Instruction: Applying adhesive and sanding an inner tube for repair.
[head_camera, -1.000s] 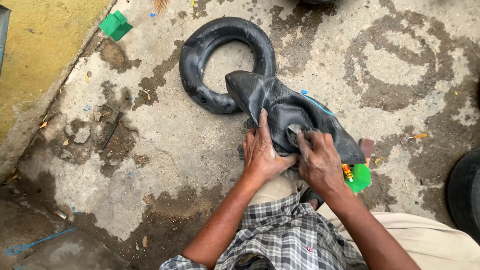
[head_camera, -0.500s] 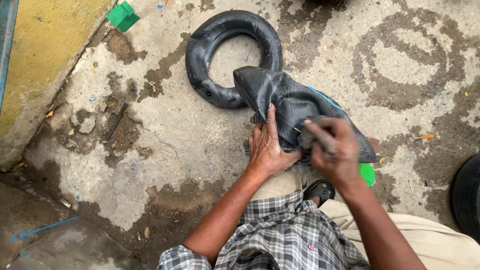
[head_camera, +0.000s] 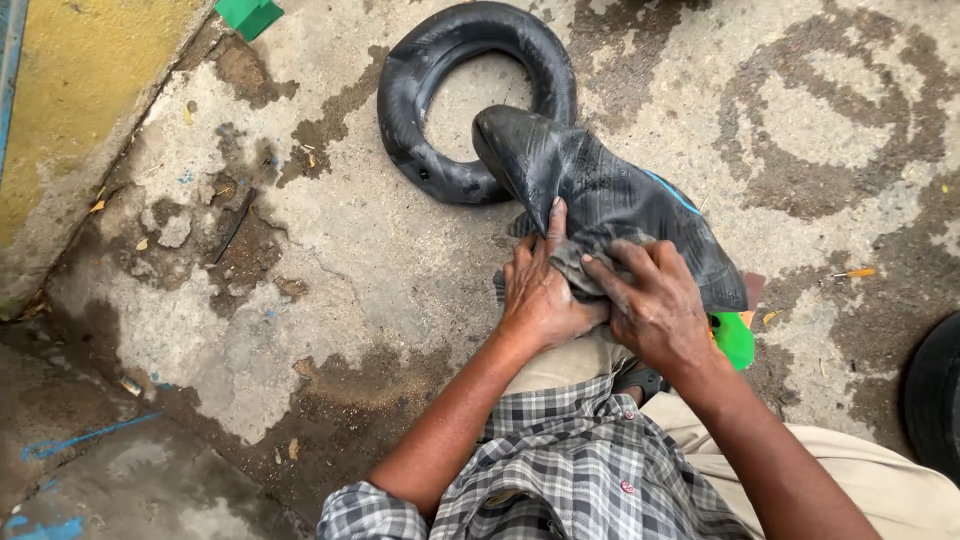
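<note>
A black rubber inner tube (head_camera: 470, 95) lies on the wet concrete, its far part a round loop, its near part flattened and folded toward me. My left hand (head_camera: 540, 290) presses down on the folded near end, fingers pointing away. My right hand (head_camera: 655, 305) sits beside it, fingers curled over a bunched fold of the same tube. Both hands rest over my knee.
A bright green object (head_camera: 735, 338) shows under the tube by my right hand. A green block (head_camera: 250, 14) lies at the top left beside a yellow kerb (head_camera: 70, 110). A dark tyre edge (head_camera: 935, 400) sits at the right. Cracked, damp concrete (head_camera: 220, 230) spreads left.
My right hand has shifted left along the fold to sit tight against my left hand, bunching the rubber. The view has tilted slightly.
</note>
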